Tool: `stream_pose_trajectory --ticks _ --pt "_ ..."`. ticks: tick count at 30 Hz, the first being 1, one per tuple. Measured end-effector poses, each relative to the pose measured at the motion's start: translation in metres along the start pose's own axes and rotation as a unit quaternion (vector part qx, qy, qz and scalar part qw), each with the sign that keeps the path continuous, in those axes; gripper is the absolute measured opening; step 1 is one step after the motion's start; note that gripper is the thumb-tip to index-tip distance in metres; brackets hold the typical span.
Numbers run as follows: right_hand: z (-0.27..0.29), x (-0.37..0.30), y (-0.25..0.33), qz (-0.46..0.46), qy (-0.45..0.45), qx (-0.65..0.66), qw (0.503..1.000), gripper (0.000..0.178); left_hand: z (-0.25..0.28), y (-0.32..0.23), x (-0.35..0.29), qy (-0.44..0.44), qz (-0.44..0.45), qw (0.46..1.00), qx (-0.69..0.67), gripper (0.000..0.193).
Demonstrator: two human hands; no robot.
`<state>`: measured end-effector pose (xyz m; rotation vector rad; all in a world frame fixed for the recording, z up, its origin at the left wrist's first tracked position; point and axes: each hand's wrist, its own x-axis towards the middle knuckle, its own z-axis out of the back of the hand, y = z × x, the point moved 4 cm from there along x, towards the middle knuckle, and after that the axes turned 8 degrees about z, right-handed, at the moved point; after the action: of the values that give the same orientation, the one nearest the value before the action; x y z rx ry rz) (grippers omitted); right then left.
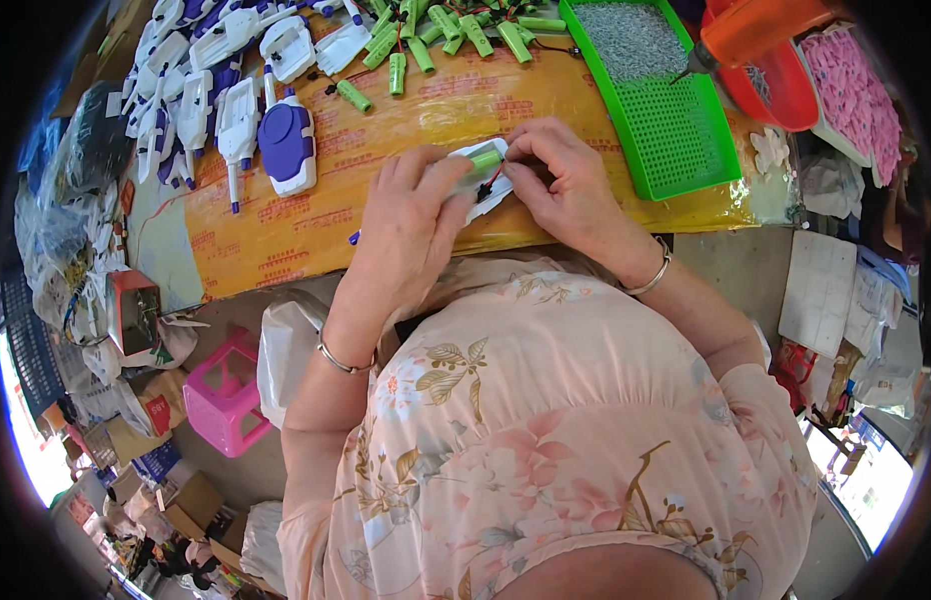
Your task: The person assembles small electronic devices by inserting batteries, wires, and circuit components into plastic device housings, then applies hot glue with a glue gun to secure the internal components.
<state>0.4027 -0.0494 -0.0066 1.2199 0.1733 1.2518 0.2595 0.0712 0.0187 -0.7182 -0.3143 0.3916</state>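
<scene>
Two bare hands meet at the near edge of a table (276,245), just beyond the wearer's pale pink flowered blouse (546,400). The left hand (411,215) curls over the left side of a white plastic shell (491,201), its grip closed on it, fingertips partly hidden. The right hand (566,180) is at the shell's other end, thumb and forefinger close together; whether this grip pinches the shell's edge or the thin wire (495,180) there, I cannot tell. A green battery (485,159) lies at the shell, between the hands.

The shell looks light, stiff and smooth, so it could skid on the table; its side edges seem the best hold. The battery is probably heavy for its size, the wire soft and easily strained.

Farther off, left, lie a purple-and-white device (288,145) and a heap of similar parts (191,105); in the middle, loose green batteries (476,35); right, a green basket (686,150), an orange tool (766,30) and pink pieces (854,90).
</scene>
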Motion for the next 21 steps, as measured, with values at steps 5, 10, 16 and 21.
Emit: stream_pose_trajectory --ticks 5,10,16,21 --pt "0.0 0.0 -0.001 0.009 0.003 0.001 1.0 0.012 0.0 -0.007 0.023 -0.036 -0.084 0.99 0.104 0.023" --pt "0.0 0.0 0.0 0.025 -0.004 0.007 1.0 0.012 -0.005 -0.014 0.029 -0.036 -0.123 0.975 0.179 0.024" --pt "0.001 -0.001 0.005 -0.028 0.007 0.009 1.0 0.021 -0.01 -0.012 0.031 0.002 -0.125 0.961 0.246 0.026" --pt "-0.002 -0.004 0.003 -0.014 0.019 -0.062 0.998 0.024 -0.012 -0.008 0.033 -0.007 -0.155 0.977 0.148 0.027"
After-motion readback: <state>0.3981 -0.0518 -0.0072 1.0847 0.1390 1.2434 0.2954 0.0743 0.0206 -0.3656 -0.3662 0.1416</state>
